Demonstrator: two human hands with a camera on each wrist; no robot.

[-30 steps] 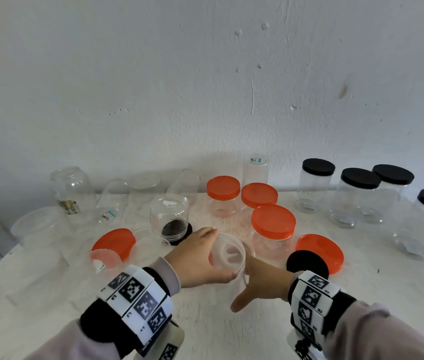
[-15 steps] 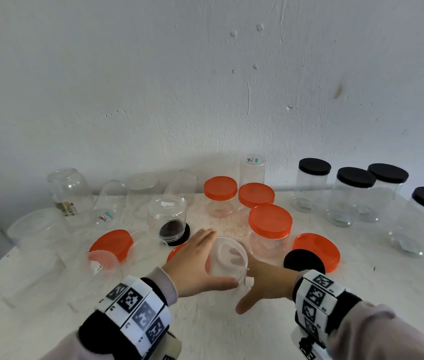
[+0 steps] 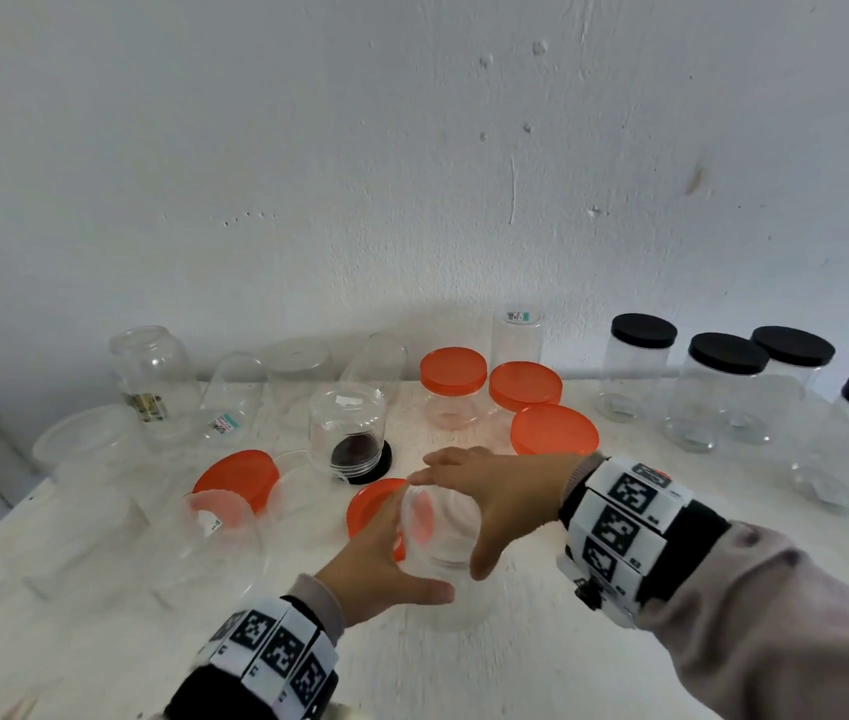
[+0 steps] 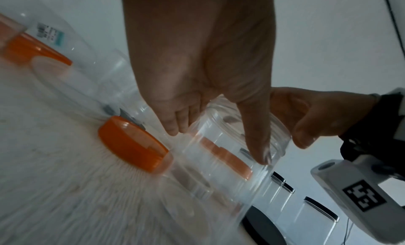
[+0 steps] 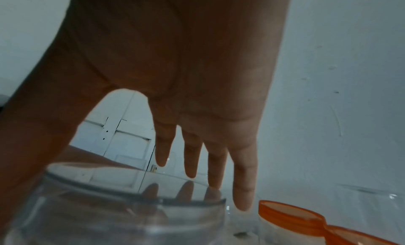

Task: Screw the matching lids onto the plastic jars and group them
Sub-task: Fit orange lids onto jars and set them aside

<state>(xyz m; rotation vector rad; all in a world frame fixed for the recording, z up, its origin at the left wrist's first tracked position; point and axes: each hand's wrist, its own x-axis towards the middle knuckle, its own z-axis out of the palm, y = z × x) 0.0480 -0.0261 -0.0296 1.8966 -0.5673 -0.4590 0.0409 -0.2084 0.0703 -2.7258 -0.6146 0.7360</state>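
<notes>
My two hands hold one clear, lidless jar (image 3: pixel 438 543) just above the white table (image 3: pixel 515 667), near its front middle. The left hand (image 3: pixel 404 553) grips its left side, thumb across the near wall. Arched over the open mouth, the right hand (image 3: pixel 464 517) has its thumb down the near side and its fingers at the far rim. The left wrist view shows my thumb on the jar (image 4: pixel 219 170). In the right wrist view the fingertips (image 5: pixel 213 179) reach the rim of the jar (image 5: pixel 109 214). A loose orange lid (image 3: pixel 370 506) (image 4: pixel 131 144) lies just behind the jar.
Three orange-lidded jars (image 3: pixel 525 387) stand behind my hands. Several black-lidded jars (image 3: pixel 726 356) line the right side. An upturned jar sits on a black lid (image 3: pixel 362 459). Open clear jars (image 3: pixel 152 376) and another orange lid (image 3: pixel 235 478) crowd the left.
The right hand has come up from the jar's lower right side and now spans its mouth. The left hand has slid lower on the jar, and the orange lid behind shows.
</notes>
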